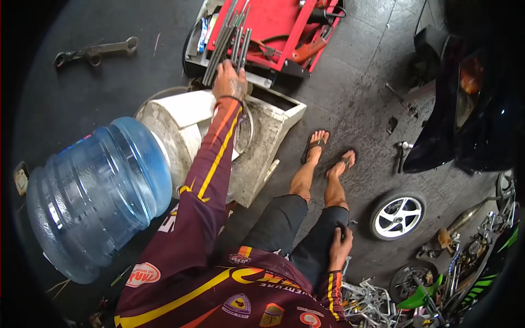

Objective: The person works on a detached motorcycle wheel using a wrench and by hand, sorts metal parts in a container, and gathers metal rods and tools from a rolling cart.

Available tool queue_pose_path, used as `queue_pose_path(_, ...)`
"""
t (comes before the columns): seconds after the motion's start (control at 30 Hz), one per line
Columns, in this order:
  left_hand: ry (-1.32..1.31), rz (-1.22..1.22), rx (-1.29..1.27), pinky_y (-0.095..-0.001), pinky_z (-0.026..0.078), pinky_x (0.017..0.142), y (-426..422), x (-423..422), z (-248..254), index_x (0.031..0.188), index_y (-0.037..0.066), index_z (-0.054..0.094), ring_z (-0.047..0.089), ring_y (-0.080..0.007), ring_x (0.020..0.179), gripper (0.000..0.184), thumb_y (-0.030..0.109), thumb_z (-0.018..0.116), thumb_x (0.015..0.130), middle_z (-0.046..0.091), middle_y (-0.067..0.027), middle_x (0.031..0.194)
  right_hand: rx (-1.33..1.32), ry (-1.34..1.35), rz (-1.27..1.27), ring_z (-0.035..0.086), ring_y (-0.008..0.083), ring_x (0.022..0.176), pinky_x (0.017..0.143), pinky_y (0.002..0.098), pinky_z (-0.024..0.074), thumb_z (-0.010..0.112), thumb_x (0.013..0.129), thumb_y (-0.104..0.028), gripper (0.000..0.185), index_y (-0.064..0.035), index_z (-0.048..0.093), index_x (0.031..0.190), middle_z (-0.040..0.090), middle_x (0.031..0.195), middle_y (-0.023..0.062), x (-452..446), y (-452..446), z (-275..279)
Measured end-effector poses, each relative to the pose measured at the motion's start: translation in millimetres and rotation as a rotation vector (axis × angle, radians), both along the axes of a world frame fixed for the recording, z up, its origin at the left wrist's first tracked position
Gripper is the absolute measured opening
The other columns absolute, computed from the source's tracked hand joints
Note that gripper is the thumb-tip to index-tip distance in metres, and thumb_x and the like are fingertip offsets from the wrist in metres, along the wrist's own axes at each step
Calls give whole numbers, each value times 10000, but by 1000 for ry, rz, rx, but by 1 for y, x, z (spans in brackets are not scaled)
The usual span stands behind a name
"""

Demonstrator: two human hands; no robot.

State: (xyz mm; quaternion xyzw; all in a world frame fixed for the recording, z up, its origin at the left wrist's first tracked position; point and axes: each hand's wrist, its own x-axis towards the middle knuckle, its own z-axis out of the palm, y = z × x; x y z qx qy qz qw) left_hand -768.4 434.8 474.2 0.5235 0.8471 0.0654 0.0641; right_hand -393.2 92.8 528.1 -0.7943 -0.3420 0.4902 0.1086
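My left hand (pixel 229 81) is stretched out to the top of the view, its fingers curled around the near ends of several long metal rods (pixel 220 46). The rods lie side by side over the edge of a red tool tray (pixel 268 30). What the rods are for does not show. My right hand (pixel 340 249) is low beside my thigh, its fingers curled and partly hidden. Something dark shows at its fingertips, too small to make out.
A large blue water bottle (pixel 104 191) sits on a dirty white dispenser (pixel 254 158) at left. Wrenches (pixel 95 53) lie on the dark surface behind. On the floor at right are a white-spoked wheel (pixel 398 215), motorcycle parts (pixel 459 257) and a dark motorcycle body (pixel 465 109).
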Motion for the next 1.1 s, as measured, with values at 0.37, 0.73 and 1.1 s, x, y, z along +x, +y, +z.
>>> queue_pose_path(0.37,232,-40,-211,-501,474,844,21,4,4,1119,84,469,578,-362,1054,423,346,635,831,552,-127,1109,-134,226,-292,620,213,958,856,304,451,512,922,-149,233,0,637,1049,660,991,166,17,-114,-28)
queue_pose_path(0.73,650,-284,-355,-482,492,798,38,14,14,986,46,616,636,-375,939,446,438,642,774,661,-217,958,-228,252,-438,597,139,873,823,259,447,492,940,-152,251,16,626,1070,652,898,93,6,-141,-34)
queue_pose_path(1.1,362,-232,-484,-474,485,791,46,-31,6,1037,67,639,648,-369,830,414,425,568,840,675,-152,777,-221,346,-615,595,139,862,813,251,449,493,933,-150,254,8,621,1085,654,884,99,9,-160,-41)
